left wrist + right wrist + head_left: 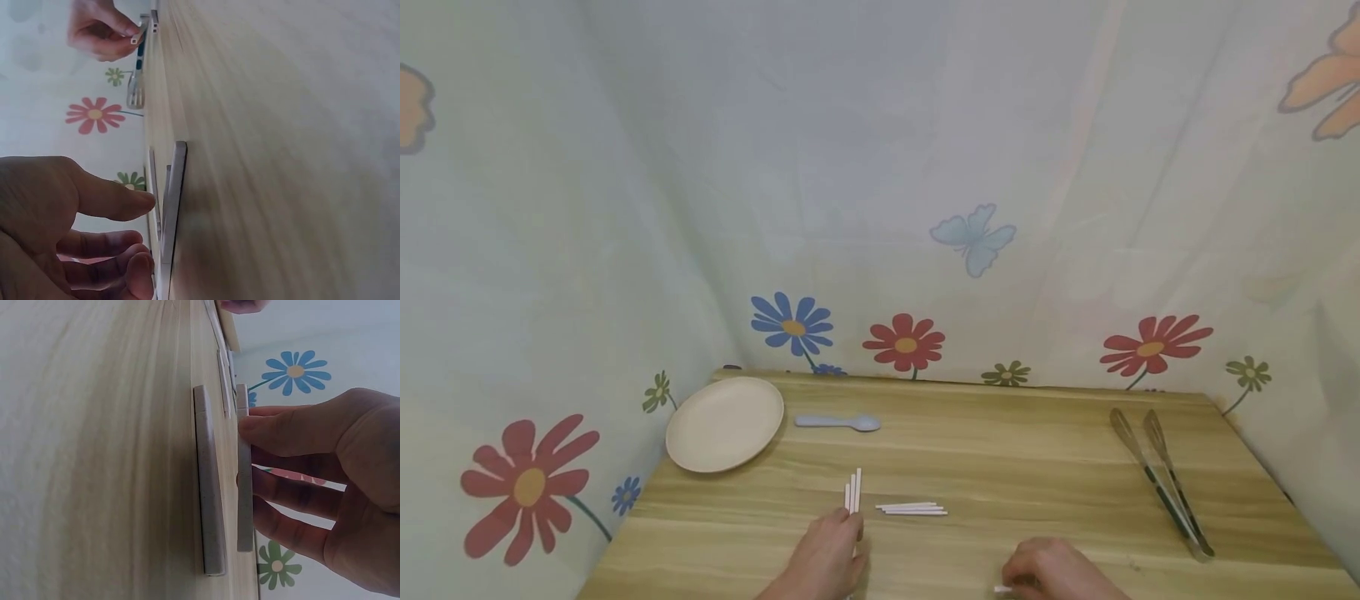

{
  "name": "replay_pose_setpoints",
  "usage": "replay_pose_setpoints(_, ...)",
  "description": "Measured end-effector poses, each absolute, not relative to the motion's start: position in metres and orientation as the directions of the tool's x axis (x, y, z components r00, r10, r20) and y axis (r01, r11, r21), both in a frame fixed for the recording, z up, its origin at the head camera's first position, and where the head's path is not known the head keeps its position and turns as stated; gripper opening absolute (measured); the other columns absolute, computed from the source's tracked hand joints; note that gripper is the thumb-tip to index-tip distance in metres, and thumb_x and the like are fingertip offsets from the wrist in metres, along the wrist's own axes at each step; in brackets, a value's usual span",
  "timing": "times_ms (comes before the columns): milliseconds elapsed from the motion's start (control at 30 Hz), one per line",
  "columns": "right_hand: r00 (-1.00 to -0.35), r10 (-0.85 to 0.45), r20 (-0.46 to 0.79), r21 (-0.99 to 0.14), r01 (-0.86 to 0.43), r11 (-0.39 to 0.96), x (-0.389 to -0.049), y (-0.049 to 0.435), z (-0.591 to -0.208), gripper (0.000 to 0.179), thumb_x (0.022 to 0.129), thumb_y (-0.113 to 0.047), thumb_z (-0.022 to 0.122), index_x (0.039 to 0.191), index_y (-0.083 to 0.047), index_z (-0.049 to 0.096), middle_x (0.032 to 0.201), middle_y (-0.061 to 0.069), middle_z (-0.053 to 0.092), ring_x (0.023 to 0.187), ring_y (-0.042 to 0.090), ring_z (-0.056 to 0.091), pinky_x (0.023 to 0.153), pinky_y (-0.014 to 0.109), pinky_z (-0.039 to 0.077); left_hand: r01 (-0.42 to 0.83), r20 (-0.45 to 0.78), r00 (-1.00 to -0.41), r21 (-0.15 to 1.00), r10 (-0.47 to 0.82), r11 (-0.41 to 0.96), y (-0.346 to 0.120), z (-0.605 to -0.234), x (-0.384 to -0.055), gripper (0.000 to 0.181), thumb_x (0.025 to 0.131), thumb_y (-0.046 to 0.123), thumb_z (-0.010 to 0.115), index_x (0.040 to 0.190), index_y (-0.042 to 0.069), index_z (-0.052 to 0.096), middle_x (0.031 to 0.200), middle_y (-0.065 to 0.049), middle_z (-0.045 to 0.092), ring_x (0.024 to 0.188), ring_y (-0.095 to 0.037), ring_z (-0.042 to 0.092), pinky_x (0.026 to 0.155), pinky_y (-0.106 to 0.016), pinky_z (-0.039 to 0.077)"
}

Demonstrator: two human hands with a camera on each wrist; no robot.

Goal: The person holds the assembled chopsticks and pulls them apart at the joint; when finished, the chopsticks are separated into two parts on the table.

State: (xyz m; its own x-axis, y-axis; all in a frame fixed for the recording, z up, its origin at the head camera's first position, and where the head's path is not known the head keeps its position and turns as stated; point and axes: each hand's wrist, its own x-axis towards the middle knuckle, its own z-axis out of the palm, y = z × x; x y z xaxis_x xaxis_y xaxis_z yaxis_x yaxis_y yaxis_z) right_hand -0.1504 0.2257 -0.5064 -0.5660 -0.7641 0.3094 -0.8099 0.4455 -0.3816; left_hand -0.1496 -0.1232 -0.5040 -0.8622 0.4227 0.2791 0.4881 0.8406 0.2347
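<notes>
In the head view my left hand (827, 554) is over the near ends of several slim white sticks (853, 492) that point away from me. The left wrist view shows that hand's fingers loosely bent, the thumb tip beside a white stick (177, 187) lying on the table. My right hand (1051, 568) pinches another white stick (244, 481) between thumb and fingers, just above the tabletop. Below it in the right wrist view, a further stick (209, 487) lies flat. Between the hands and a little farther off, a small bunch of white sticks (912, 508) lies crosswise.
A cream plate (725, 425) sits at the back left of the wooden table (1000, 450). Beside it lies a pale blue spoon (837, 422). Metal tongs (1165, 487) lie spread at the right. A flowered curtain (865, 167) surrounds the table's back and sides.
</notes>
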Motion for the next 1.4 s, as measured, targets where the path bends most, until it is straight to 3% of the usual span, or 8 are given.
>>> replay_pose_setpoints(300, -0.550, -0.779, 0.302, -0.346, -0.824, 0.448, -0.1516, 0.2261, -0.5083, 0.013, 0.075, -0.008, 0.077, 0.080, -0.019, 0.072, 0.078, -0.015, 0.066, 0.073, -0.007, 0.054, 0.061, 0.009, 0.041, 0.386, 0.160, -0.922, 0.293, 0.353, 0.875, -0.1247, -0.5067, -0.1481, 0.025, 0.070, 0.017, 0.080, 0.078, 0.010, 0.057, 0.070, 0.004, 0.049, 0.056, -0.015, 0.050, 0.047, -0.028, 0.039)
replay_pose_setpoints(700, -0.567, -0.786, 0.248, -0.400, -0.798, 0.450, -0.1518, 0.2264, -0.5092, 0.009, 0.079, -0.011, 0.075, 0.081, -0.020, 0.072, 0.076, -0.017, 0.065, 0.071, -0.009, 0.051, 0.059, 0.008, 0.039, 0.328, 0.161, -0.942, 0.268, 0.294, 0.906, -0.1262, -0.5093, -0.1506, 0.029, 0.068, 0.022, 0.081, 0.081, 0.006, 0.060, 0.071, -0.005, 0.058, 0.060, -0.029, 0.059, 0.048, -0.038, 0.044)
replay_pose_setpoints(867, -0.568, -0.787, 0.240, -0.433, -0.788, 0.437, -0.1506, 0.2270, -0.5113, 0.011, 0.078, -0.009, 0.074, 0.081, -0.020, 0.072, 0.075, -0.019, 0.062, 0.070, -0.010, 0.049, 0.058, 0.004, 0.036, 0.331, 0.165, -0.941, 0.279, 0.295, 0.901, -0.1269, -0.5091, -0.1511, 0.030, 0.068, 0.022, 0.081, 0.079, 0.006, 0.058, 0.067, -0.004, 0.056, 0.058, -0.028, 0.058, 0.048, -0.037, 0.044)
replay_pose_setpoints(1400, -0.536, -0.795, 0.286, -0.339, -0.832, 0.439, -0.1503, 0.2261, -0.5157, 0.020, 0.070, -0.008, 0.075, 0.071, -0.025, 0.064, 0.065, -0.021, 0.051, 0.063, -0.011, 0.041, 0.058, 0.001, 0.028, 0.265, 0.064, -0.963, 0.368, 0.261, 0.891, -0.1280, -0.5012, -0.1535, 0.020, 0.067, 0.008, 0.073, 0.077, 0.003, 0.056, 0.063, -0.006, 0.053, 0.053, -0.019, 0.052, 0.045, -0.032, 0.043)
